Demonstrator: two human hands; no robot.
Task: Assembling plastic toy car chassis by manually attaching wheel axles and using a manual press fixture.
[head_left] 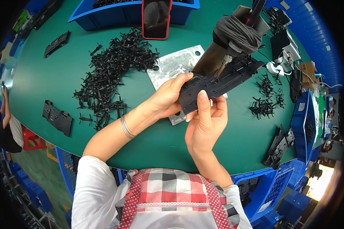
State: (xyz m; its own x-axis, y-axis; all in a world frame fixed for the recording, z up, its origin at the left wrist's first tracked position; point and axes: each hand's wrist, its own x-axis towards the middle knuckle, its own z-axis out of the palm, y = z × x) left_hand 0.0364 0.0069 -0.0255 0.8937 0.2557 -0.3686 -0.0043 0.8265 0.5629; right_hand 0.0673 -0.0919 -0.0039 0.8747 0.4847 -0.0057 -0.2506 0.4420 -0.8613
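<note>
Both of my hands hold one long black plastic panel [202, 88], tilted up toward the right. My left hand [170, 93] grips its left end, thumb on top. With the thumb laid on its near edge, my right hand [208, 122] pinches the panel from below. Over the panel stands a bench tool [237, 36] wrapped in dark cloth, its metal tip [222, 65] pointing down at the panel. Whether the tip touches it I cannot tell. Under my hands lies a grey metal plate [168, 68] with holes, partly covered.
A heap of small black clips [111, 72] spreads to the left, with a smaller group [263, 107] at right. Other black panels lie at the left [57, 117] and right [278, 147]. A red-cased phone [156, 19] stands before a blue bin [91, 19]. Cables and adapters [281, 63] crowd the right edge.
</note>
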